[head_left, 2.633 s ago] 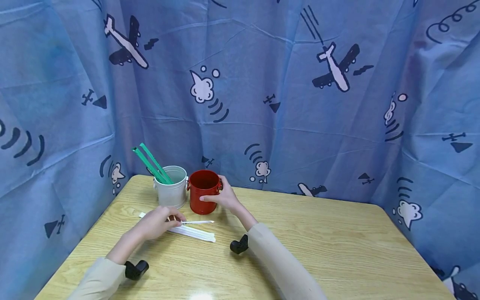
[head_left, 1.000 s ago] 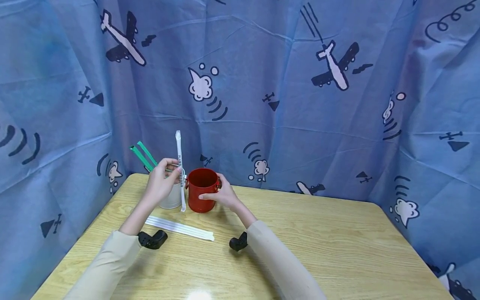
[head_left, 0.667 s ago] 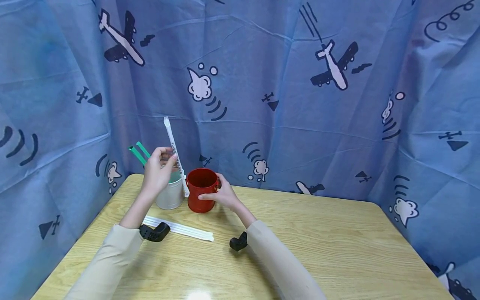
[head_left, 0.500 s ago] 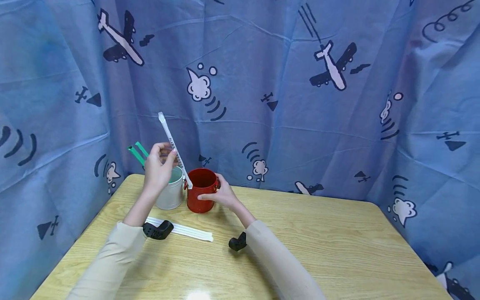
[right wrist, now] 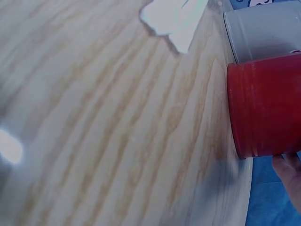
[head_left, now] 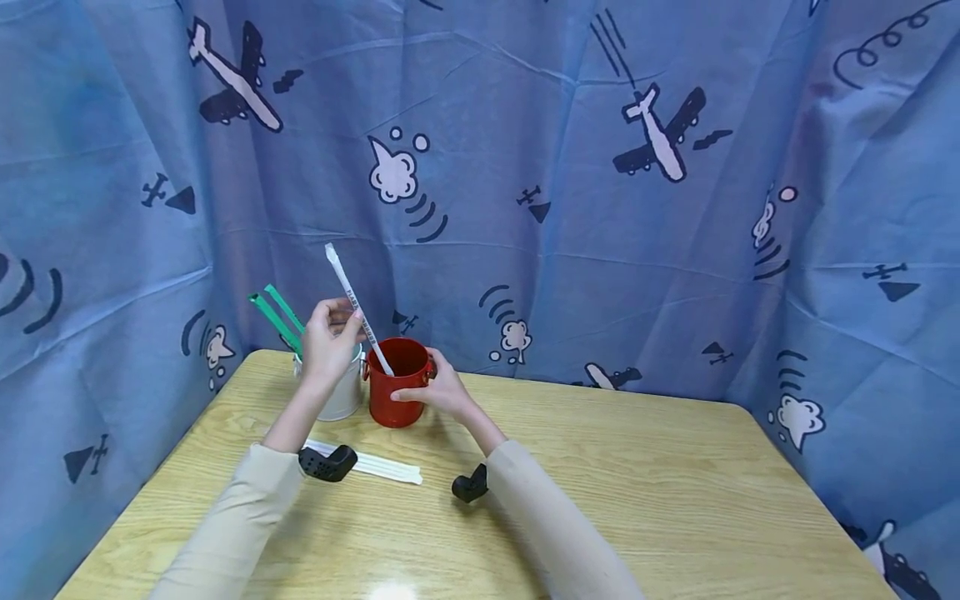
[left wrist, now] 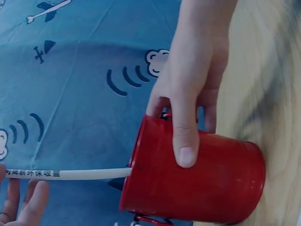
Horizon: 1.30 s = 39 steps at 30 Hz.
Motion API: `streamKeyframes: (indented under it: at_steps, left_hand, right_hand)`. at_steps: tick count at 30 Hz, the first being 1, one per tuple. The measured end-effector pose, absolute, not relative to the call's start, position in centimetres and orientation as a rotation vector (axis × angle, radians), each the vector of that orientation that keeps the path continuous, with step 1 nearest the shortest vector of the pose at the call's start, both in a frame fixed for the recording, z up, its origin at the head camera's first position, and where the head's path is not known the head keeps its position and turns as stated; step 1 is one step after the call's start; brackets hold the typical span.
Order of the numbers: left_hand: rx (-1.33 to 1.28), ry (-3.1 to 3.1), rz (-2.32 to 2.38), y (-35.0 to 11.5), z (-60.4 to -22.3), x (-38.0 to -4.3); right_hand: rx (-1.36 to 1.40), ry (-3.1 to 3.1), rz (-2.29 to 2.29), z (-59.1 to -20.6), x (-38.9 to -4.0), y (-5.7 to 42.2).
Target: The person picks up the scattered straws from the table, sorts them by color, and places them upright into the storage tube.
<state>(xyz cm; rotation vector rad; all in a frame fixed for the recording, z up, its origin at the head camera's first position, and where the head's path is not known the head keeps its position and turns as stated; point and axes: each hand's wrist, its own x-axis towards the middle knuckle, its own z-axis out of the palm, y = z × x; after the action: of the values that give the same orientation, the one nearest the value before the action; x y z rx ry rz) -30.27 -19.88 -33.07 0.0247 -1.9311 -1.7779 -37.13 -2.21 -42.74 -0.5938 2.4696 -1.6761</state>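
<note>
My left hand pinches a white paper-wrapped straw with printed lettering. The straw leans to the upper left, and its lower end is inside the mouth of a small red metal bucket. From the right side, my right hand grips that bucket, its thumb across the front wall. The left wrist view shows the straw passing the bucket's rim, with the right hand around the bucket's side. Several white wrapped straws lie on the table in front, partly covered by the left forearm.
A white metal bucket stands at the left of the red one, partly behind the left hand. Green-wrapped straws lean out of it. The wooden table extends right; a patterned blue curtain hangs behind.
My left hand has lifted one white straw off the table, tipped it upright, and brought it over the red bucket, lowering its end inside. The right hand has kept its grip on the bucket.
</note>
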Motion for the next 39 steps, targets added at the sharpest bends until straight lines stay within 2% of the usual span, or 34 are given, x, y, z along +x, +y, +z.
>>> streamKeyframes:
  at_steps: [27,39]
  left_hand:
    - [0.215,-2.133,-1.746,-20.7,-36.2,-30.8]
    - [0.212,-2.135,-1.813,-21.7,-36.9,-29.5]
  right_hand:
    - [-0.591,2.484,-1.672,-42.8,-37.2,-2.3]
    - [-0.609,2.460,-1.681,-41.1,-35.7,-2.1]
